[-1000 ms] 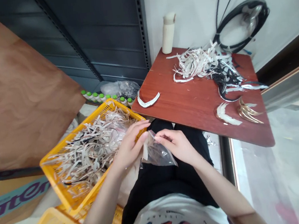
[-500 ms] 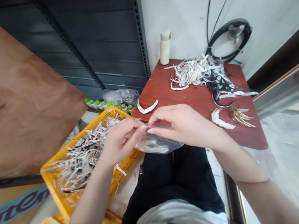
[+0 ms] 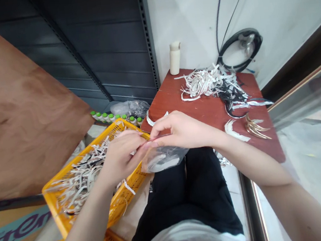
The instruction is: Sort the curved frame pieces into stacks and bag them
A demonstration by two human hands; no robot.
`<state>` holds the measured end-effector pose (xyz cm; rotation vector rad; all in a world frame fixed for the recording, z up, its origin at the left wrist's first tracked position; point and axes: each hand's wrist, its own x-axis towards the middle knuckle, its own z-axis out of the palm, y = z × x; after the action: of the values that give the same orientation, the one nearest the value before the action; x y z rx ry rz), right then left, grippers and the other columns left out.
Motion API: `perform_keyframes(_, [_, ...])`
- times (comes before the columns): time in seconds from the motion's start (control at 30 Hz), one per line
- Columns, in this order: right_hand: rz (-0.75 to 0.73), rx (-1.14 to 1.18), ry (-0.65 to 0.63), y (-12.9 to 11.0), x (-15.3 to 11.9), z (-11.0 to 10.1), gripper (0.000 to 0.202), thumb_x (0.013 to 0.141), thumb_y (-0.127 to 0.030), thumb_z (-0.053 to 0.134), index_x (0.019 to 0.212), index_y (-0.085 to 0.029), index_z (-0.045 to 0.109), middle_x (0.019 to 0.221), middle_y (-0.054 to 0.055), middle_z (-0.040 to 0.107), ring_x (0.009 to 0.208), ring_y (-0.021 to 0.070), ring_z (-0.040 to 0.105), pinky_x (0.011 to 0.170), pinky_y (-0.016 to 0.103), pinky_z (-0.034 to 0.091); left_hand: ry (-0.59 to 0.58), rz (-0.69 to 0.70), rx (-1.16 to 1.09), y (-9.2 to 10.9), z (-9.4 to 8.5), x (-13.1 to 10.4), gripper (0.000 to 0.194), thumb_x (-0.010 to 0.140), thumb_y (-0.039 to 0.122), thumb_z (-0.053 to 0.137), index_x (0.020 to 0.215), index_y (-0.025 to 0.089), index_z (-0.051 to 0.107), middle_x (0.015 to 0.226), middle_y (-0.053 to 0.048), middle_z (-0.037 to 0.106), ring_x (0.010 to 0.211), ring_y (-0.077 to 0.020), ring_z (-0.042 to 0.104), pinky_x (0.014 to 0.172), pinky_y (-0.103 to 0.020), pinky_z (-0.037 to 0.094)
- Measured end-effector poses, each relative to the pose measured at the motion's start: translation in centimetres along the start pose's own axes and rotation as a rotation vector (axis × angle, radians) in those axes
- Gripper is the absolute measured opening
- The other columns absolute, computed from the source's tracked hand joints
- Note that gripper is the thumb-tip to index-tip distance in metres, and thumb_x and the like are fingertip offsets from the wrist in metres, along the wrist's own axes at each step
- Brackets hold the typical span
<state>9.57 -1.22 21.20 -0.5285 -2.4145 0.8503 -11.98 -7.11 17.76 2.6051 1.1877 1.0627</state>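
A clear plastic bag [image 3: 166, 158] with white pieces inside hangs over my lap. Its top edge is pinched by both hands. My left hand [image 3: 126, 151] is closed on the bag's left upper corner. Along the same edge, the fingers of my right hand [image 3: 176, 131] are closed too, meeting the left fingertips. Behind my hands, a white curved strip [image 3: 149, 118] lies at the near left edge of the red-brown table [image 3: 166, 100], partly hidden by my right hand.
Left of my legs stands a yellow crate [image 3: 51, 195] heaped with white and silver strips [image 3: 80, 180]. A pile of strips [image 3: 205, 82], gold curved pieces [image 3: 255, 127], white curved pieces [image 3: 235, 131] and a cream bottle [image 3: 175, 59] are on the table. Green-capped bottles [image 3: 110, 117] line the floor.
Both hands have shifted slightly left and their fingertips have come closer together along the bag's top edge. The view has tilted slightly.
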Motion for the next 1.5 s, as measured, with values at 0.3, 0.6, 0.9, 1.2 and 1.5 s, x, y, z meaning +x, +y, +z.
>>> perform_keyframes(0.3, [0.215, 0.158, 0.031, 2.2, -2.6, -2.2, 0.014, 0.083, -0.033, 0.071, 0.083, -0.022, 0.08, 0.079, -0.001, 0.076, 0.075, 0.0167, 0.069, 0.068, 0.024, 0.049, 0.214, -0.07, -0.035, -1.6, -0.4, -4.0, 0.019, 0.089, 0.015, 0.056, 0.071, 0.021, 0.056, 0.065, 0.002, 0.059, 0.073, -0.0145, 0.063, 0.082, -0.034, 0.054])
perform_keyframes(0.6, [0.204, 0.199, 0.205, 3.7, -5.3, -0.5, 0.016, 0.085, -0.035, 0.072, 0.08, -0.021, 0.076, 0.084, 0.003, 0.074, 0.079, 0.0179, 0.068, 0.076, 0.029, 0.051, 0.054, -0.194, -0.013, -1.5, -1.5, -6.2, 0.022, 0.095, 0.025, 0.05, 0.077, 0.02, 0.061, 0.074, -0.002, 0.068, 0.078, -0.0159, 0.066, 0.075, -0.027, 0.053])
perform_keyframes(0.9, [-0.054, 0.144, 0.209, 3.2, -5.3, 2.8, 0.007, 0.085, -0.023, 0.074, 0.08, -0.02, 0.073, 0.077, 0.002, 0.072, 0.075, 0.0153, 0.064, 0.072, 0.028, 0.049, -0.215, -0.111, 0.184, 1.5, -0.3, -4.4, 0.013, 0.095, 0.026, 0.055, 0.1, 0.023, 0.067, 0.094, 0.001, 0.074, 0.089, -0.0154, 0.067, 0.103, -0.036, 0.042])
perform_keyframes(1.2, [-0.088, 0.279, 0.265, 2.4, -4.4, 6.2, 0.018, 0.08, -0.022, 0.079, 0.069, -0.02, 0.066, 0.075, 0.002, 0.071, 0.072, 0.0162, 0.066, 0.071, 0.03, 0.052, -0.201, -0.193, 0.223, 3.0, -0.7, -6.7, 0.023, 0.1, 0.027, 0.047, 0.087, 0.021, 0.065, 0.074, 0.0, 0.068, 0.07, -0.0134, 0.062, 0.068, -0.026, 0.042])
perform_keyframes(1.5, [0.12, 0.368, -0.033, 5.1, -2.7, 12.3, 0.008, 0.089, -0.031, 0.069, 0.088, -0.023, 0.07, 0.103, 0.005, 0.071, 0.097, 0.02, 0.067, 0.09, 0.034, 0.051, -0.062, -1.09, 0.568, 4.5, -11.1, -28.2, 0.035, 0.094, 0.051, 0.043, 0.091, 0.025, 0.067, 0.089, -0.003, 0.074, 0.075, -0.0205, 0.067, 0.065, -0.026, 0.044])
